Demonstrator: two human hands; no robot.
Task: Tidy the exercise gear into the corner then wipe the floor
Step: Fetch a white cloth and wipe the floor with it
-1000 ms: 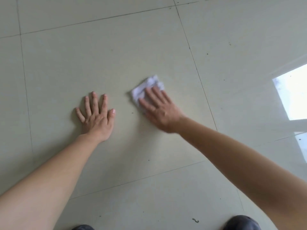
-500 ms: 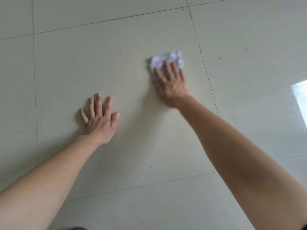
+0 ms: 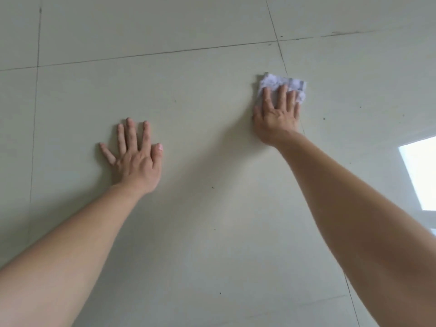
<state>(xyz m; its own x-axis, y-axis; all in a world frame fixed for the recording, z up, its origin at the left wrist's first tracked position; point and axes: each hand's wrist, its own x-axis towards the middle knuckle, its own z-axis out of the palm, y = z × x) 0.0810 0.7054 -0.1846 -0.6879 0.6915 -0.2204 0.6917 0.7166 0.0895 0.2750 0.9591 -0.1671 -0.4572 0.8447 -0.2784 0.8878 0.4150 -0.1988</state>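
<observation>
The left hand [image 3: 135,161] lay flat on the floor [image 3: 200,232], fingers straight and spread, holding nothing. It likely served as a prop for the person's weight while leaning forward. To its right and farther out, the right hand [image 3: 276,116] pressed straight fingers down on a crumpled white cloth [image 3: 285,84]. The cloth stuck out past the fingertips and lay over a grout line [image 3: 273,22]. The flat palm probably spread pressure for wiping. No exercise gear showed, so the wiping stage seemed under way. The floor was pale glossy tile. A few dark specks [image 3: 213,187] lay between the two forearms, and a bright window glare [image 3: 422,173] sat right of the right forearm.
</observation>
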